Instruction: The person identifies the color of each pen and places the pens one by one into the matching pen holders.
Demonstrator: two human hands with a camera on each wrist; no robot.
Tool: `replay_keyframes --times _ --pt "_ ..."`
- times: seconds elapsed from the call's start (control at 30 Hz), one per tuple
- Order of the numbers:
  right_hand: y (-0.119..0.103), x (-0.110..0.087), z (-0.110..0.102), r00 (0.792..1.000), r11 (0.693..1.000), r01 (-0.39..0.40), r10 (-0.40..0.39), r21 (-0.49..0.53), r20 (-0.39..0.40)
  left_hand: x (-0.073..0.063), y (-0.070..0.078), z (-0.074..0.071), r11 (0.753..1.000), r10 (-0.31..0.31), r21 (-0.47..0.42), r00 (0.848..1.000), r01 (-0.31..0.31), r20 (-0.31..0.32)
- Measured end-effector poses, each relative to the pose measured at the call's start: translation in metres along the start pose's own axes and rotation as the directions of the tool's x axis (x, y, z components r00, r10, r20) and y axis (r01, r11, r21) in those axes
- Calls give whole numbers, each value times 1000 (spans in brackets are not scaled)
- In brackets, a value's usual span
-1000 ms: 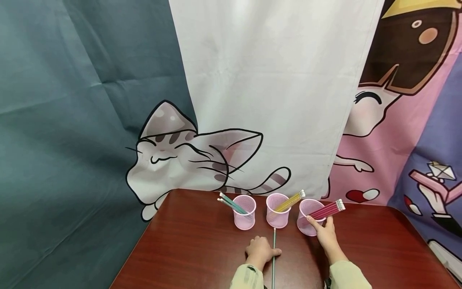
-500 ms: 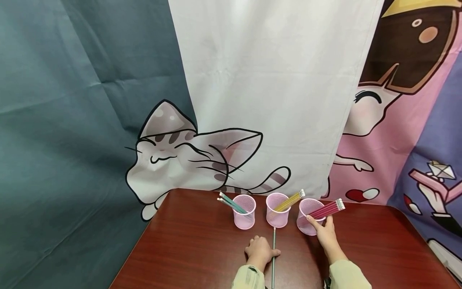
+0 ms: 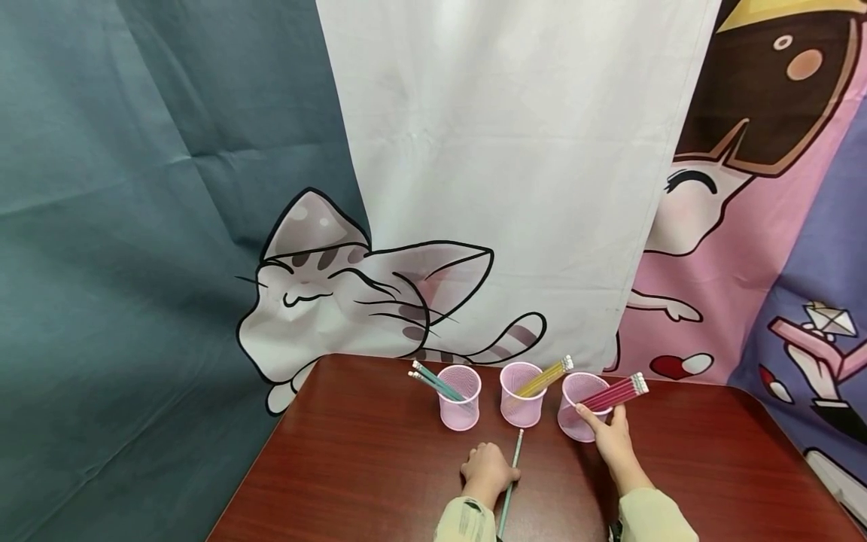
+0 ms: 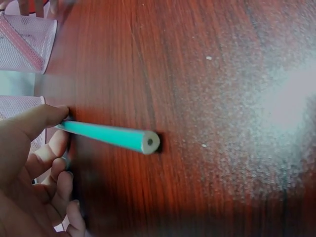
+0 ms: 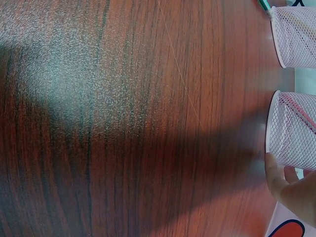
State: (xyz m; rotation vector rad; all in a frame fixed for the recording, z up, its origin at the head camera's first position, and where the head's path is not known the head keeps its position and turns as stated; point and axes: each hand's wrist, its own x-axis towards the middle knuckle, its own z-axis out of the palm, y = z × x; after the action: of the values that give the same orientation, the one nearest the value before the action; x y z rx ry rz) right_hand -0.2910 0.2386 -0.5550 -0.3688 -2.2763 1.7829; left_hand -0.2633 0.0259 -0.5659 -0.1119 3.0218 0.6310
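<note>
A green pencil [image 3: 518, 448] slants over the table, its white eraser end pointing toward the cups. My left hand [image 3: 488, 470] pinches it between thumb and index finger; the other fingers curl beside it. In the left wrist view the flat, unsharpened end of the pencil [image 4: 108, 136] points toward the camera. On the right, my right hand [image 3: 615, 440] holds a pink mesh pencil cup [image 3: 573, 425], thumb at the near side and fingers around the right side. Dark pink pencils [image 3: 612, 394] lean out of this cup to the right.
Left of the held cup stands a second pink mesh cup [image 3: 521, 414] with yellow pencils [image 3: 544, 381]. Further left is a third cup [image 3: 459, 418] with green pencils [image 3: 433, 378]. All stand near the back of the reddish-brown table [image 3: 366, 467], before a printed curtain [image 3: 501, 150].
The green pencil has turned in my left hand: its eraser end has swung slightly right and its near end left. The left thumb has drawn in a little. My right hand stays put.
</note>
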Motion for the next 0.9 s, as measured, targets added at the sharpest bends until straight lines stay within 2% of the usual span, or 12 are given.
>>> replay_keyframes --times 0.33,0.57,0.67,0.77,0.83,0.9 --pt "0 -3 1 1000 1000 -8 8 1 0 -2 0 -6 999 14 35 1000 -15 22" --pt "-1 -2 -1 1000 1000 1 -1 12 2 1 0 -9 996 76 38 997 -76 3" --pt "-1 -1 -1 1000 1000 3 -3 13 0 4 0 -9 991 129 -12 991 -130 -20" --pt "0 -1 -1 1000 1000 5 -5 14 -1 7 2 -12 976 185 -108 981 -190 -51" --pt "0 0 -1 1000 1000 6 -6 16 -2 8 4 -15 953 217 -198 973 -229 -83" --pt "0 0 0 1000 1000 7 -7 18 -1 10 7 -19 915 256 -282 956 -288 -145"
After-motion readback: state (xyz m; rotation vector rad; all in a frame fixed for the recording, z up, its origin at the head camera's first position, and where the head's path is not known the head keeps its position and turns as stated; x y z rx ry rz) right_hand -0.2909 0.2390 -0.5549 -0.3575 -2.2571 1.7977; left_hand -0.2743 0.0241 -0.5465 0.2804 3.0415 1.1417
